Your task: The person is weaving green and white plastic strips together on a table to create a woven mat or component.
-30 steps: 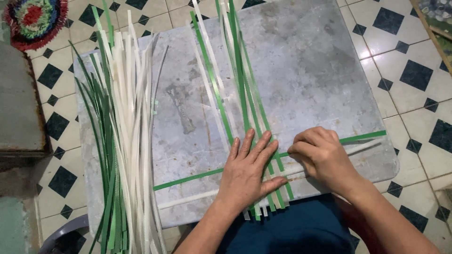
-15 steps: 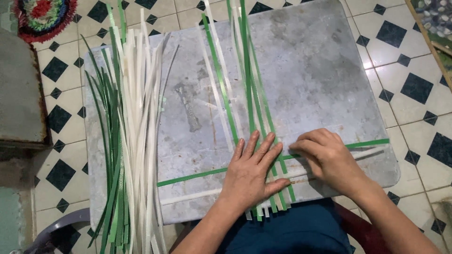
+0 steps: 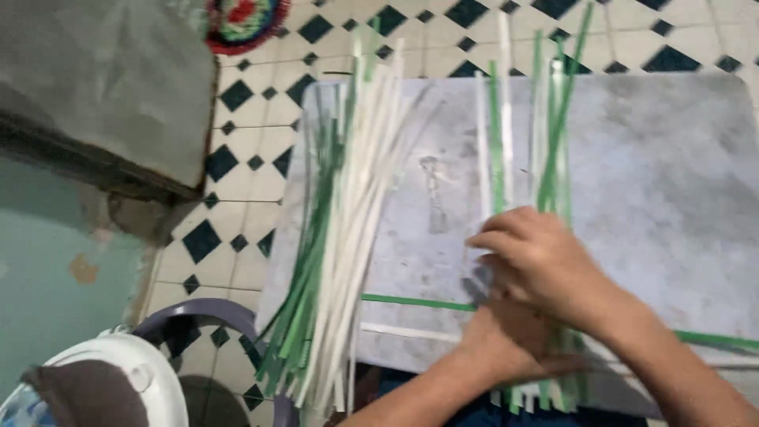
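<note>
Nearest, at the lower left, a white round appliance lid (image 3: 118, 379) with a dark brown cloth (image 3: 87, 391) lying on it sits beside the rim of a purple plastic stool (image 3: 213, 320).

On the near edge of the grey board (image 3: 656, 190) the left hand (image 3: 514, 344) lies flat, palm down, on the lower ends of the upright green and white strips (image 3: 553, 150). Its fingers are covered by the other hand, so their spread cannot be told. The right hand (image 3: 545, 265) crosses above it, reaching leftward, fingers curled and close together; whether they pinch a strip cannot be told, as the frame is blurred there.

A green horizontal strip (image 3: 411, 301) runs across the board under both hands, with a white horizontal strip (image 3: 407, 332) just nearer and parallel.

On the left part of the board a loose bundle of spare green and white strips (image 3: 340, 229) lies lengthwise, its near ends overhanging the board edge.

Beyond, the floor is white tile with dark diamond insets (image 3: 237, 95). At far left stands a grey concrete block (image 3: 103, 79), and a multicoloured round mat (image 3: 245, 20) lies at the far edge.
</note>
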